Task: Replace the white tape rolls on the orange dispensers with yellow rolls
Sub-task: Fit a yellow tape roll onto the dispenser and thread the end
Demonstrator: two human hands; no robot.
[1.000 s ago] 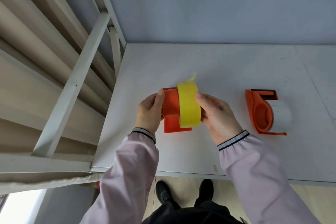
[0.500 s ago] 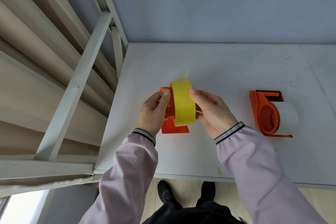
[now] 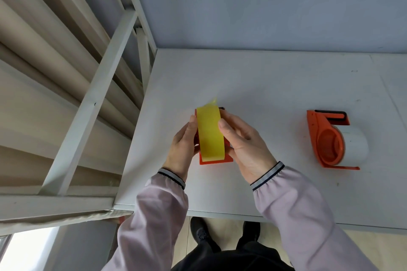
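Putting yellow tape on the orange holder

Left hand holding orange plastic dispenser, fingers curled; wide yellow tape roll pinched by right hand. Best pushed on straight. Second orange dispenser with white tape roll waiting well apart.

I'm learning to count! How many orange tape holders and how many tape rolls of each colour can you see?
Orange dispensers: 2, one held, one on the table
Yellow rolls: 1
White rolls: 1
Total: 4
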